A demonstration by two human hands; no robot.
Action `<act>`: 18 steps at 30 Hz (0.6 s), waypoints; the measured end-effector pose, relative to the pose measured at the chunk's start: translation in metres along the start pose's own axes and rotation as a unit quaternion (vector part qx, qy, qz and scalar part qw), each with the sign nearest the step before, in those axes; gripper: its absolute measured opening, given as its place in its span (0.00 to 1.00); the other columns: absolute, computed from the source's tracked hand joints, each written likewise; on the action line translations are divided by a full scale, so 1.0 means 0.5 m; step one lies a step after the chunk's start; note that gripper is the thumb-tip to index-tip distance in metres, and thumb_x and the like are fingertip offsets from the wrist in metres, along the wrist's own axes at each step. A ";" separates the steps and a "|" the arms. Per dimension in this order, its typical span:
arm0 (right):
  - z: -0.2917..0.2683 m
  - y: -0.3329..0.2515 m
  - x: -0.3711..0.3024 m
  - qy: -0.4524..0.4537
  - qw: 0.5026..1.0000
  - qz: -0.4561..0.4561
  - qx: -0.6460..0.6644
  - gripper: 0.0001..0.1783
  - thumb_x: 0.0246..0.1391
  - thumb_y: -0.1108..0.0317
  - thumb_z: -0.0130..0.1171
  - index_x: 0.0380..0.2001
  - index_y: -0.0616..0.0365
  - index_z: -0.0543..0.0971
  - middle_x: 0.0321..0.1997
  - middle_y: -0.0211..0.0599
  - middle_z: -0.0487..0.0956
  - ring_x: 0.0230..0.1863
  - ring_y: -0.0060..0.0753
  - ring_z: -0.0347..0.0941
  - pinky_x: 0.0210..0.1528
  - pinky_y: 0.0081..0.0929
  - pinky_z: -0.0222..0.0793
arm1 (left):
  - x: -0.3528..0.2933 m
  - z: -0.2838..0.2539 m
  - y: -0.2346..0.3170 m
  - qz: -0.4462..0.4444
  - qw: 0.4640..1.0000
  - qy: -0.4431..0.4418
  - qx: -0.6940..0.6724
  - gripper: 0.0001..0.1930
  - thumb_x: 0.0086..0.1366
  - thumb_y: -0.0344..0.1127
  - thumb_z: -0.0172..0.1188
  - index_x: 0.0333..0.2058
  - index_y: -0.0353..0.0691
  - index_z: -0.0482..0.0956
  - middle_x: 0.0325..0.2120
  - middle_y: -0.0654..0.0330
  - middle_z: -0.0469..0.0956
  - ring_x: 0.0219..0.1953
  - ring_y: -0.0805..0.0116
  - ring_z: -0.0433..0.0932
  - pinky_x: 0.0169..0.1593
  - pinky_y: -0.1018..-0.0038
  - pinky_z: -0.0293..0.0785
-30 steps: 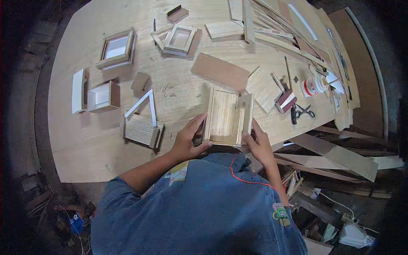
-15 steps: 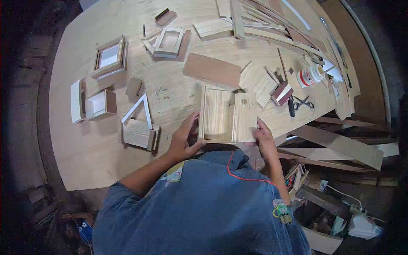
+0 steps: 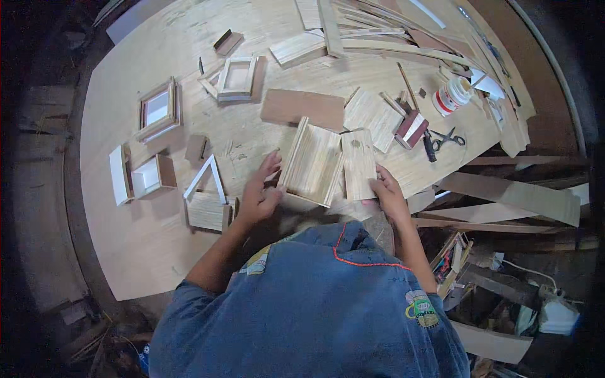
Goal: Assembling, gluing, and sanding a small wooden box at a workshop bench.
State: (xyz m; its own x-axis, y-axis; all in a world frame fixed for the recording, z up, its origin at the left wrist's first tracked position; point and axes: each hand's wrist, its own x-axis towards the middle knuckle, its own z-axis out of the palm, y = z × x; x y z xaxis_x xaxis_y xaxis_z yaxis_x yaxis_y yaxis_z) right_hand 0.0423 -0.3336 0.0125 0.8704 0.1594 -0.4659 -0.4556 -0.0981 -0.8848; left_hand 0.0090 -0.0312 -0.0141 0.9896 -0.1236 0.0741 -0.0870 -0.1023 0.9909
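Observation:
A shallow open-topped wooden box (image 3: 312, 160) with raised sides lies tilted in front of me at the table's near edge. My left hand (image 3: 258, 194) is beside its left wall, fingers stretched out and apart, the thumb touching the near left corner. My right hand (image 3: 391, 196) grips a thin rectangular wooden panel (image 3: 360, 170) by its lower right edge, thumb on top. A dark knot shows near the panel's far end. The panel is angled alongside the box's right wall, with a narrow gap between them at the near end.
Left on the table (image 3: 120, 252) are small frames (image 3: 157, 110), a white-lined box (image 3: 148, 176) and a triangular-topped piece (image 3: 208, 208). A brown board (image 3: 302, 108) lies beyond the box. Scissors (image 3: 449, 137), a glue tub (image 3: 452, 96) and wood strips (image 3: 403, 47) are at the right.
The panel has come away from the box's right side and turned. The box has tilted clockwise, and my left hand's fingers have loosened from its side. The view has shifted slightly.

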 end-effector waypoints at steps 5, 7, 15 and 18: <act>-0.003 -0.001 -0.002 -0.002 0.999 0.033 0.041 0.28 0.54 0.68 0.48 0.59 0.54 0.61 0.49 0.29 0.73 0.41 0.22 0.73 0.32 0.22 0.77 | 0.007 -0.007 0.006 -0.034 0.999 -0.029 -0.007 0.33 0.55 0.26 0.52 0.61 0.37 0.56 0.55 0.47 0.66 0.55 0.56 0.68 0.56 0.63 0.65; 0.000 -0.005 -0.011 -0.007 0.998 0.050 0.043 0.28 0.53 0.67 0.49 0.59 0.53 0.62 0.50 0.26 0.73 0.41 0.21 0.73 0.32 0.23 0.77 | 0.006 -0.007 0.000 -0.014 0.999 -0.032 0.016 0.32 0.56 0.26 0.51 0.61 0.37 0.57 0.54 0.48 0.66 0.55 0.56 0.68 0.56 0.64 0.65; -0.009 0.013 -0.025 -0.007 0.999 0.042 0.023 0.26 0.55 0.71 0.47 0.59 0.53 0.62 0.48 0.33 0.73 0.42 0.22 0.73 0.35 0.24 0.76 | 0.005 -0.001 0.004 -0.038 0.999 -0.015 0.024 0.29 0.57 0.29 0.52 0.58 0.35 0.61 0.50 0.49 0.69 0.53 0.58 0.69 0.56 0.66 0.65; 0.025 -0.011 -0.043 -0.021 1.000 0.019 -0.004 0.26 0.56 0.73 0.46 0.60 0.54 0.60 0.47 0.34 0.74 0.40 0.22 0.73 0.36 0.24 0.76 | -0.001 0.002 0.007 -0.034 0.998 -0.024 0.048 0.29 0.57 0.31 0.54 0.58 0.35 0.61 0.51 0.48 0.69 0.53 0.58 0.69 0.57 0.67 0.63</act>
State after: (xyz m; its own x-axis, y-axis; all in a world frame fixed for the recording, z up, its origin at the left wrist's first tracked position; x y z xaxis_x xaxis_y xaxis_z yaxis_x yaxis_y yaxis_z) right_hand 0.0237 -0.3242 0.0272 0.8434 0.1971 -0.4998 -0.4869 -0.1130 -0.8661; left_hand 0.0080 -0.0323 -0.0110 0.9871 -0.1602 -0.0002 -0.0331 -0.2051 0.9782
